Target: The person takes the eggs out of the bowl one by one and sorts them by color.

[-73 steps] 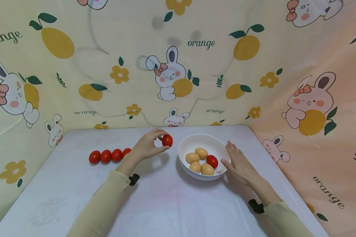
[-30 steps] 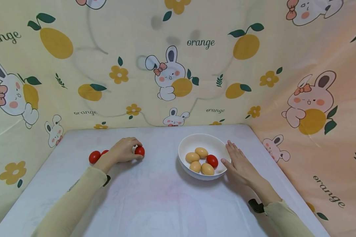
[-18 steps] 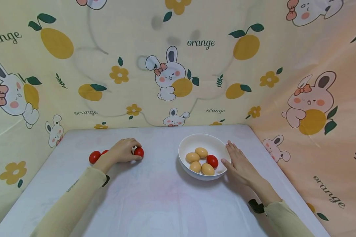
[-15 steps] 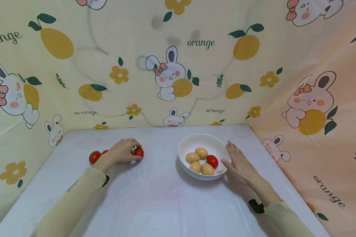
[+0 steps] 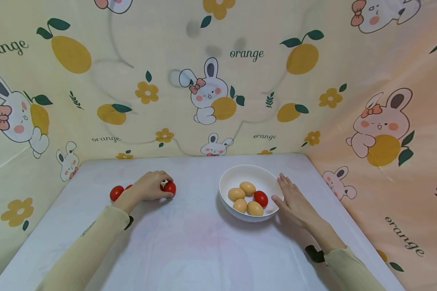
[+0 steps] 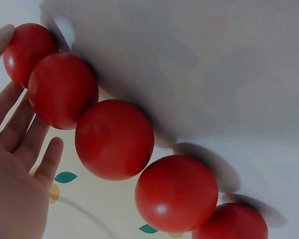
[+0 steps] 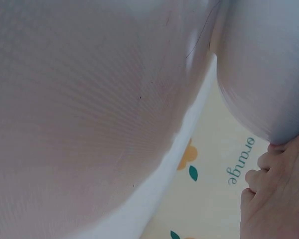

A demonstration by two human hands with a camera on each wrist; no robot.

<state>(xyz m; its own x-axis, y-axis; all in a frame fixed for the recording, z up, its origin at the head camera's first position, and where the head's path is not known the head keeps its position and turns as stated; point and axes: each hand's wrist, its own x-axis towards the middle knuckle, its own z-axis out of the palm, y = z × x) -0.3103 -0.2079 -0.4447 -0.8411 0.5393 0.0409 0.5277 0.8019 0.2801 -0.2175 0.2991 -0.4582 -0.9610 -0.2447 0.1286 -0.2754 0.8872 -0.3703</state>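
At the right end of a row of red eggs [image 5: 117, 193], my left hand [image 5: 149, 186] pinches a red egg [image 5: 170, 188] between thumb and fingers, low at the table. In the left wrist view several red eggs [image 6: 114, 140] form a line; the held one is at its top left end and looks close against its neighbour. Part of the row is hidden behind my left hand in the head view. A white bowl [image 5: 230, 176] holds several light brown eggs [image 5: 255, 208] and one red egg [image 5: 261, 199]. Straight fingers of my right hand [image 5: 296, 204] rest against the bowl's right side.
The table has a pale cloth [image 5: 204, 254]. A patterned curtain [image 5: 189, 48] with rabbits and oranges rises behind it and along both sides. Each wrist wears a small black camera mount [image 5: 315, 254].
My left hand has carried the red egg from beside the bowl leftward and down to the row's right end, then shifted it slightly further left. The right hand and bowl stayed still.
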